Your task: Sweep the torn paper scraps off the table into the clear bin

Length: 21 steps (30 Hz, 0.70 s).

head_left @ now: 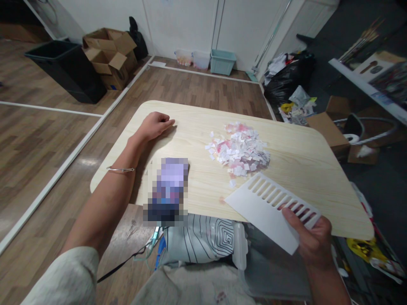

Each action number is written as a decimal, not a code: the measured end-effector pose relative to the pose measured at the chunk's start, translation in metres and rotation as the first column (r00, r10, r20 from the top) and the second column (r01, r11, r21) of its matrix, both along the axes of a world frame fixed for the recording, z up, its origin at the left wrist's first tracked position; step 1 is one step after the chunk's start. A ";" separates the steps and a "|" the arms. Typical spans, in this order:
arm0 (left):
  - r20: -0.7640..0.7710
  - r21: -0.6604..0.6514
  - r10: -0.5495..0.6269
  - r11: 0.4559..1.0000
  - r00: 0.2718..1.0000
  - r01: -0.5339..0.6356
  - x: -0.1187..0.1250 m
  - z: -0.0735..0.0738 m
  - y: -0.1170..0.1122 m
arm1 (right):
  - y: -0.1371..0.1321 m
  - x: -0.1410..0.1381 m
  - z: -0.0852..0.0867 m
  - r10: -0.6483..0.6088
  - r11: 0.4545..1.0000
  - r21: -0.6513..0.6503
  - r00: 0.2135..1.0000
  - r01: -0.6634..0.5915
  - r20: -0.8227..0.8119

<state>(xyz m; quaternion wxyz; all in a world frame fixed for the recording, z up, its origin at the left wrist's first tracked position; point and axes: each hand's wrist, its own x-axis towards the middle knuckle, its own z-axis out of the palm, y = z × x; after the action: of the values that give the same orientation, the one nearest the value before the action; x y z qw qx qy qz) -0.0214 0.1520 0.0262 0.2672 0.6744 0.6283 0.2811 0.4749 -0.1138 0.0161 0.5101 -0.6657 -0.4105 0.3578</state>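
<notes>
My right hand (pixel 313 239) grips a flat white plastic scraper (pixel 270 207) with a row of long slots along one edge. The thumb lies on top of it, and the scraper is tilted over the table's near edge. Beyond its far corner, a heap of small white paper scraps (pixel 243 148), some pinkish, is spread on the pale wooden table (pixel 190 123). On the table's left part rests my left hand (pixel 155 125), its fingers curled closed, with nothing visible in it. Between my left forearm and the table's near edge lies a blurred-out phone (pixel 170 186).
Below the near edge are a patterned cloth (pixel 200 239) and a grey bin (pixel 273 271). A black bin (pixel 66 70) and cardboard boxes (pixel 111 55) stand at the back left. A black bag (pixel 286 80) and an open carton (pixel 337 127) are at the right.
</notes>
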 end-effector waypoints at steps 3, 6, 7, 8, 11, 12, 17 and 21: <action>-0.003 0.017 -0.011 1.000 1.000 0.011 -0.001 -0.002 0.001 | 0.002 0.003 -0.001 0.025 1.000 -0.006 1.000 -0.025 0.008; 0.001 0.027 -0.011 1.000 1.000 0.011 -0.002 -0.003 0.002 | 0.002 0.004 -0.003 0.051 0.999 -0.003 0.999 -0.051 0.018; 0.000 0.026 -0.009 1.000 1.000 0.009 -0.002 -0.003 0.002 | 0.001 0.005 -0.003 0.050 0.999 0.003 0.999 -0.051 0.020; -0.004 0.024 -0.006 1.000 1.000 0.006 -0.002 -0.004 0.002 | 0.001 0.005 -0.004 0.050 0.999 0.006 0.999 -0.050 0.018; -0.019 0.019 -0.001 1.000 1.000 0.001 -0.001 -0.003 0.002 | 0.000 0.005 -0.003 0.042 0.999 0.007 0.999 -0.042 -0.002; -0.022 0.019 0.002 1.000 1.000 -0.002 -0.001 -0.002 0.002 | 0.000 0.004 -0.003 0.042 0.999 0.004 0.999 -0.042 -0.005; -0.033 0.007 0.023 1.000 0.999 -0.023 0.002 0.002 -0.001 | -0.001 -0.001 0.000 0.044 0.999 0.008 0.999 -0.045 0.016; -0.030 -0.006 0.022 1.000 0.999 -0.022 0.003 0.004 -0.003 | 0.000 0.000 0.000 0.041 0.999 0.006 0.999 -0.041 0.013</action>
<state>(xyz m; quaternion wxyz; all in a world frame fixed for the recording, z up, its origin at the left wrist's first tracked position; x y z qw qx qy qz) -0.0183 0.1493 0.0302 0.2570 0.6707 0.6404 0.2719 0.4746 -0.1142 0.0161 0.5020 -0.6578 -0.4285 0.3629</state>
